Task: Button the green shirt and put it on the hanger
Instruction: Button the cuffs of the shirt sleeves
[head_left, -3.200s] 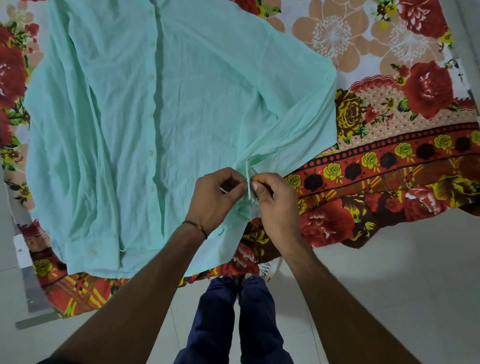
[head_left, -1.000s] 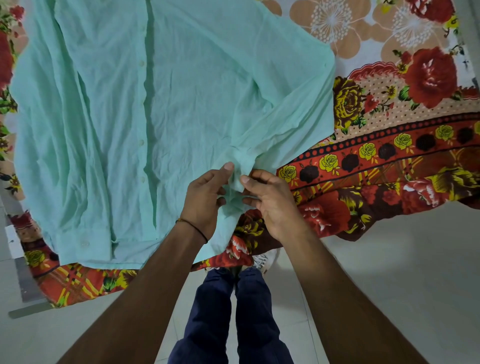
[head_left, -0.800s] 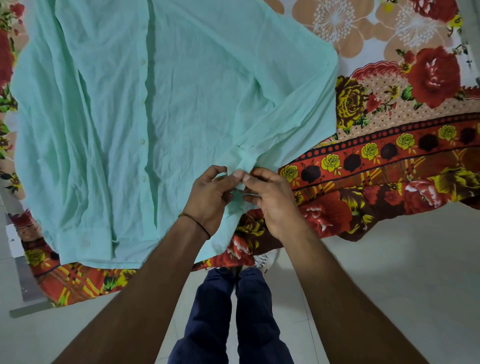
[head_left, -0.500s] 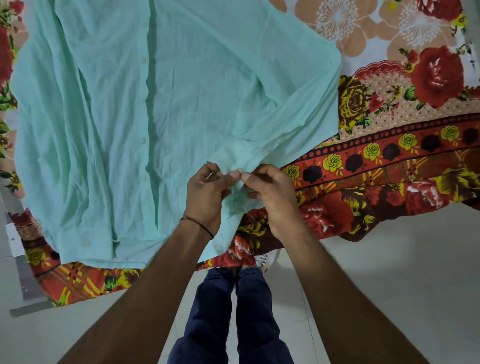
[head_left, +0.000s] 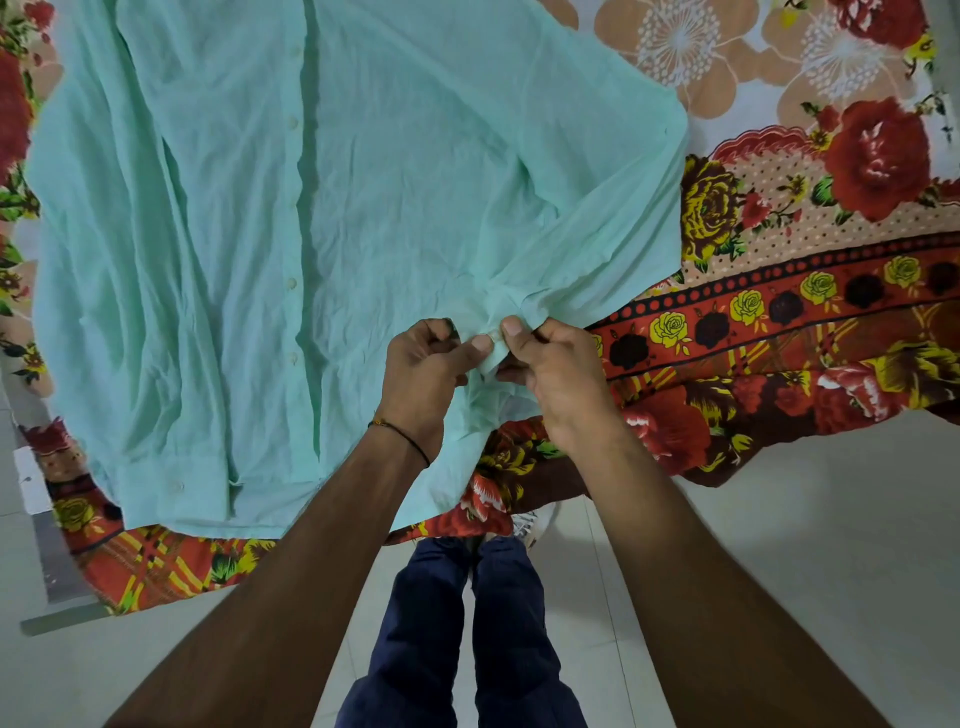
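- Closest to me, the person stands at the edge of the bed in dark trousers (head_left: 467, 623) on a pale tiled floor (head_left: 779, 571). Both bare arms reach forward over the hanging border of the sheet.
- A thin dark cord (head_left: 402, 434) is around the left wrist.
- The left hand (head_left: 423, 374) pinches the cuff (head_left: 491, 358) of the near sleeve between thumb and curled fingers. The right hand (head_left: 556, 374) pinches the same cuff from the other side, and the two thumbs almost meet.
- I think they hold it so close together because the two ends of the cuff must overlap for a button to pass through its hole. The button itself I cannot see.
- The cuff is lifted a little from the bed, so the sleeve makes folds that pull toward the hands.
- Behind the hands, the green shirt (head_left: 363, 208) lies spread flat, front side up, so that the cloth stays in place while one small part is worked.
- The row of front buttons (head_left: 292, 283) runs down the middle and the front looks closed, as far as I can judge.
- The other cuff (head_left: 176, 486) rests flat near the bed's edge.
- The flowered sheet (head_left: 779, 312) is under everything.
- No hanger is in view, so that step is not yet started.
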